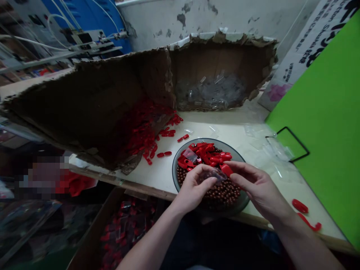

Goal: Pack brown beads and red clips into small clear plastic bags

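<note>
Here we are over the table (225, 129), and the action is right at the middle of a round grey bowl (209, 140)! The right hand (260, 189) is pinching a glossy red plastic piece (226, 170) between its fingertips, with the piece's long axis slanting from upper left to lower right across the view. Its near end points toward a small clear plastic bag (215, 174), which the left hand (194, 188) grips in its curled fingers, and the red piece sits just beside that bag, right between the two hands. Both hands are closed on their catches and hovering over the bowl. Underneath them, brown beads (222, 195) fill the bowl, with a heap of red plastic pieces (205, 154) piled on top toward the far side, and another clear bag (189, 154) lying on that heap. Beyond the bowl, more red pieces (146, 135) spill across the table from a torn cardboard box (87, 101), while a second section of the box holds a pile of clear bags (210, 92). Over on the right, two red plastic bits (299, 206) lie well apart from the hands near a bright green board (323, 123), and down on the left, a cardboard tray (92, 240) is loaded with red pieces!
</note>
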`<act>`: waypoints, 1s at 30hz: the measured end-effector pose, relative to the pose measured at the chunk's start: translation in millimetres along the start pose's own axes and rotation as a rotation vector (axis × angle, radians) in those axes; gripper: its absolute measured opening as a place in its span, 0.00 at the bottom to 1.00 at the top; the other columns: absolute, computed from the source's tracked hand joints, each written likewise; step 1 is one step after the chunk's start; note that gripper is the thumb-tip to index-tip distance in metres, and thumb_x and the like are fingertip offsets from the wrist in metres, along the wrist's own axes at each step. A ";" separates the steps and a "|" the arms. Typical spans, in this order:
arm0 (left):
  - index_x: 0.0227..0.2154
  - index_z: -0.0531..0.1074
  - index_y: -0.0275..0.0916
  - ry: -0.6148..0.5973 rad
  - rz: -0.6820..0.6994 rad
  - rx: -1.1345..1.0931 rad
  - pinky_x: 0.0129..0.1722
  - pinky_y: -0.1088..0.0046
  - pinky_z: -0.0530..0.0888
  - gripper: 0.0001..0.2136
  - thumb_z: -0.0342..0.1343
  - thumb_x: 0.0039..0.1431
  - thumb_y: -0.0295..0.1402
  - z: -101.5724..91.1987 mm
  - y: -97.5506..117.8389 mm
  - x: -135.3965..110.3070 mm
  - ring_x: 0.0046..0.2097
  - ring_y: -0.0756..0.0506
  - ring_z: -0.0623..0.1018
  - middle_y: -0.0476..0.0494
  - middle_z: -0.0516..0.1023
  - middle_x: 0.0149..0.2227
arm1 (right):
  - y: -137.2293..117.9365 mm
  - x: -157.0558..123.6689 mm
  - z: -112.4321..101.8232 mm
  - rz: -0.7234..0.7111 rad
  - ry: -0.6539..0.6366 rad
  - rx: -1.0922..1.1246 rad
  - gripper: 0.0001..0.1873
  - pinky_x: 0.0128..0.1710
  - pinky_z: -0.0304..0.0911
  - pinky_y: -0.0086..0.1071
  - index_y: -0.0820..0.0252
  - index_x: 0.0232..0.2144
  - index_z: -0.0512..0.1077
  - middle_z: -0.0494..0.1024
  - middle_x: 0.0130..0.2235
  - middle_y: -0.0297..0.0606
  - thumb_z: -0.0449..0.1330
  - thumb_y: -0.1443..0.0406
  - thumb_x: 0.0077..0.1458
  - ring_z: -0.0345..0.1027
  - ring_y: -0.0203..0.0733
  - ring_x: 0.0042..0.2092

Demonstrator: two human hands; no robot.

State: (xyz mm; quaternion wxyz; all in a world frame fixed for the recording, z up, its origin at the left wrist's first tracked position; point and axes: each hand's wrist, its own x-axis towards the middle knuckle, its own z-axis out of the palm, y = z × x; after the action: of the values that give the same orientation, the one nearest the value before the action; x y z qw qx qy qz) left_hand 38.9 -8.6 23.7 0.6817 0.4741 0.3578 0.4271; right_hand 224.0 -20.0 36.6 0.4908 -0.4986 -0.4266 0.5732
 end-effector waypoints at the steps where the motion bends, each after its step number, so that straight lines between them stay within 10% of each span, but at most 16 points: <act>1: 0.38 0.71 0.36 -0.004 0.002 0.003 0.39 0.75 0.71 0.09 0.59 0.57 0.33 1.7 -1.4 0.0 0.38 0.50 0.74 0.45 0.75 0.37 | -0.9 -1.2 0.8 -0.043 -0.006 -0.062 0.16 0.47 0.69 0.32 0.50 0.42 0.79 0.81 0.44 0.37 0.69 0.61 0.48 0.74 0.41 0.45; 17: 0.39 0.62 0.40 0.038 -0.053 -0.027 0.25 0.81 0.63 0.09 0.50 0.63 0.40 20.1 -7.2 -8.0 0.26 0.56 0.65 0.54 0.65 0.29 | 20.5 -17.8 15.1 -0.579 0.110 -0.690 0.25 0.48 0.66 0.35 0.43 0.58 0.66 0.73 0.48 0.38 0.58 0.67 0.59 0.70 0.44 0.48; 30: 0.34 0.64 0.38 -0.023 -0.130 -0.130 0.19 0.81 0.56 0.13 0.56 0.58 0.42 16.8 -15.4 3.7 0.21 0.58 0.60 0.55 0.65 0.25 | 21.0 -5.2 5.4 -0.440 0.079 -0.580 0.16 0.49 0.61 0.34 0.44 0.50 0.74 0.68 0.45 0.37 0.54 0.59 0.62 0.65 0.42 0.48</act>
State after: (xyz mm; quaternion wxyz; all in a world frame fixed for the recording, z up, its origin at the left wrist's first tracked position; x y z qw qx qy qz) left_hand 59.0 -13.7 13.8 0.7414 0.4098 0.3515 0.3986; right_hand 215.8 -28.4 17.5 0.4569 -0.5351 -0.6491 0.2893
